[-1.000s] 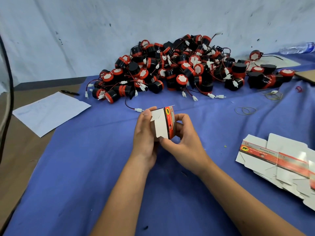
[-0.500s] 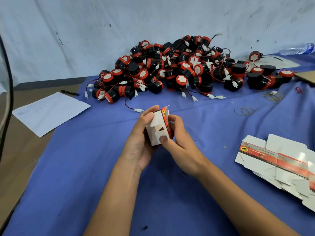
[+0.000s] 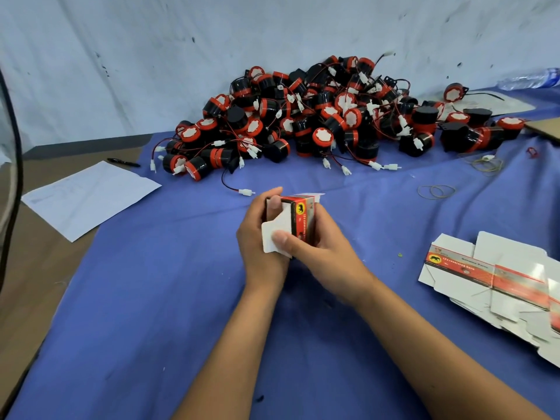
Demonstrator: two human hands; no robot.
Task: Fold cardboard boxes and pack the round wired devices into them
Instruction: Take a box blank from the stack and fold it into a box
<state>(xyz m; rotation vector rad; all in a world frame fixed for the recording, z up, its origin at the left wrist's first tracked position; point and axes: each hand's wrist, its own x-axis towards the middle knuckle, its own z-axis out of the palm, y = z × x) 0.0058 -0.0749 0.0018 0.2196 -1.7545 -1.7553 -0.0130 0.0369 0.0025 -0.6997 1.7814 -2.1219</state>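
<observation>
Both hands were clamped on the half-folded box (image 3: 295, 221) at the worktop's centre: the left hand (image 3: 257, 237) curled round its side, the right hand (image 3: 318, 247) thumbing a white flap. Pressed askew, that flap would likely crease or spring open, leaving a base too weak to hold a device. The heap of round wired devices (image 3: 318, 116) lay at twelve o'clock, flat box blanks (image 3: 491, 283) at three. A blue cloth (image 3: 151, 298) covered the worktop; paper (image 3: 88, 198) and pen (image 3: 122, 162) at ten, a scuffed white wall (image 3: 151, 56) behind.
</observation>
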